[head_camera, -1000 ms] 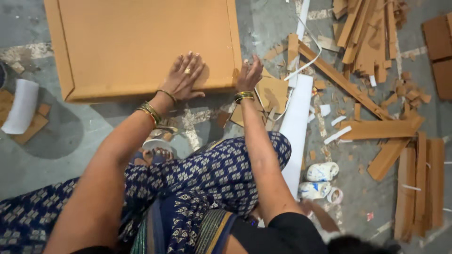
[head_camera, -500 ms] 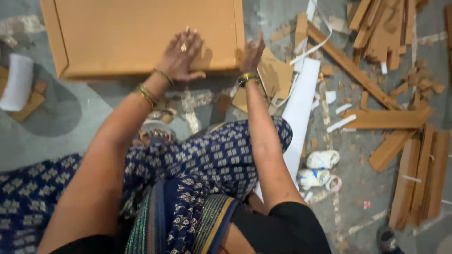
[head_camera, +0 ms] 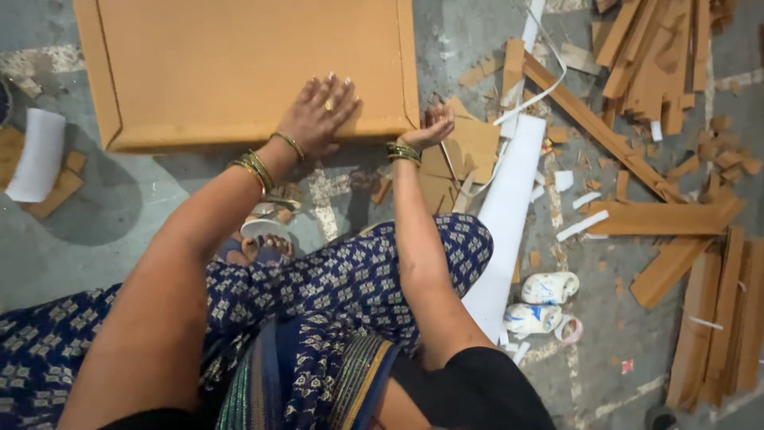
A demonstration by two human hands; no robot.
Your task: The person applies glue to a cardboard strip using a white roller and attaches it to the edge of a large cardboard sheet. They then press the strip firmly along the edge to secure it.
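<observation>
- White paper roll (head_camera: 36, 155) lying at far left on the grey floor (head_camera: 103, 239), resting partly on small brown offcuts; well apart from both hands.
- Large brown board panel (head_camera: 239, 68) laid flat on the floor, top centre, raised border strip running along its edges.
- Left hand (head_camera: 322, 115) spread flat, palm down, fingers fanned, pressed on the panel's near edge just left of its right corner; likely placed so to stop the panel sliding.
- Bangles on both wrists; patterned blue garment over the knees below, indicating a seated position on the floor.
- Right hand (head_camera: 434, 123) curled at the panel's near right corner, fingers closed about something thin and dark; identity of that item too small to tell. Positioned at the border strip, seemingly to work along that edge.
- Loose brown cardboard pieces (head_camera: 469, 147) just beside the right hand, touching the long white sheet (head_camera: 505, 231) running down toward the knee.
- 2 crumpled white wads (head_camera: 541, 302) near the sheet's lower end.
- Brown strips (head_camera: 660, 215) scattered and stacked at right, well apart from the hands; apparently discarded trimmings.
</observation>
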